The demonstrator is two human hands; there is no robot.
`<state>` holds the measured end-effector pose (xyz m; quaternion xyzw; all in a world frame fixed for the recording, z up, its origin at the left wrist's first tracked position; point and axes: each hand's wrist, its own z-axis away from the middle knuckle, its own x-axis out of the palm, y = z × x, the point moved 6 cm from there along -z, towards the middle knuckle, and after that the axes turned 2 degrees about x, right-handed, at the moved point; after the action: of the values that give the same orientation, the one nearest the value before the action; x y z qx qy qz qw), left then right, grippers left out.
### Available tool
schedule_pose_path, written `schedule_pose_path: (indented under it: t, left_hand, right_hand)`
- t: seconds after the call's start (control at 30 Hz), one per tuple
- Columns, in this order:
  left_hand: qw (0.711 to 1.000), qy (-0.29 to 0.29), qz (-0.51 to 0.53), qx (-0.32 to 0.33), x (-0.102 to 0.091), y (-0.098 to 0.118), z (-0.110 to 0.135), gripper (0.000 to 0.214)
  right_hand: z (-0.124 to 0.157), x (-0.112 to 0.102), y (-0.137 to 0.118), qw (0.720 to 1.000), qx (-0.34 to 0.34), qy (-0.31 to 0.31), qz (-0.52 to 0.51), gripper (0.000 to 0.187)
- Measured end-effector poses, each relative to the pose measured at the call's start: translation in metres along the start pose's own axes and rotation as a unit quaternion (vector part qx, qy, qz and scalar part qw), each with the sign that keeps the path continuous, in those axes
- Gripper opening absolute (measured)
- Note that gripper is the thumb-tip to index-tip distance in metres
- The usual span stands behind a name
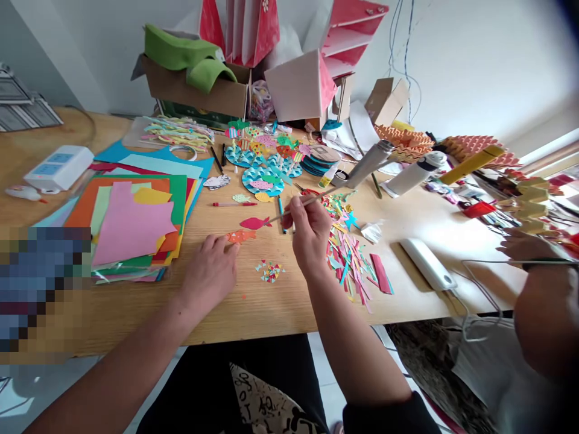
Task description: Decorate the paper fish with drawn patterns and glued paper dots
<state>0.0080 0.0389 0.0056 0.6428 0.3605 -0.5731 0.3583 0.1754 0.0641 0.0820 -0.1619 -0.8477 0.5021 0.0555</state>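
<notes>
My left hand (211,268) lies on the wooden table, fingers stretched out, its fingertips at an orange paper fish (242,236) with small light spots. Just beyond that fish is a plain dark pink paper fish (254,223). My right hand (310,232) is closed around a thin pale stick (323,194), whose tip points toward the pink fish's tail; I cannot tell whether they touch. Small multicoloured paper triangles (271,271) lie in a pile between my hands. A red pen (234,204) and a blue pen (281,216) rest near the fish.
Stacked coloured paper (131,223) lies at left. Blue wave-patterned discs with paper fish (263,179) stand at the back. Paper strips (355,259) and a white power strip (427,264) are at right, near another person's hand (527,246). Bottles (371,164) and boxes (199,96) stand behind.
</notes>
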Motion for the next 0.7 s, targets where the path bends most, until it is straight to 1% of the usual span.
schedule_pose_path:
  t: [0.1,0.23,0.33,0.4,0.5,0.7]
  left_hand:
    - [1.000,0.005,0.004,-0.002,0.000,0.000,0.001,0.036]
    - [1.000,0.017,0.005,0.001,-0.003,0.001,0.003,0.037]
    - [1.000,0.022,0.010,0.008,-0.005,0.002,0.004,0.036]
    - [1.000,0.027,0.012,0.007,-0.006,0.001,0.003,0.037]
    - [0.999,0.033,0.012,0.011,-0.005,0.001,0.003,0.038]
    - [0.999,0.043,0.008,0.021,-0.002,-0.001,0.003,0.039]
  right_hand:
    - [0.026,-0.020,0.003,0.999,0.026,-0.005,0.030,0.032]
    - [0.060,-0.040,0.024,0.994,0.063,-0.004,0.088,0.032]
    - [0.077,-0.050,0.042,0.991,0.066,0.039,0.113,0.035]
    - [0.084,-0.052,0.053,0.989,0.063,0.062,0.118,0.036]
    - [0.088,-0.052,0.064,0.988,0.058,0.067,0.124,0.036]
    - [0.088,-0.054,0.064,0.986,0.049,0.081,0.138,0.036]
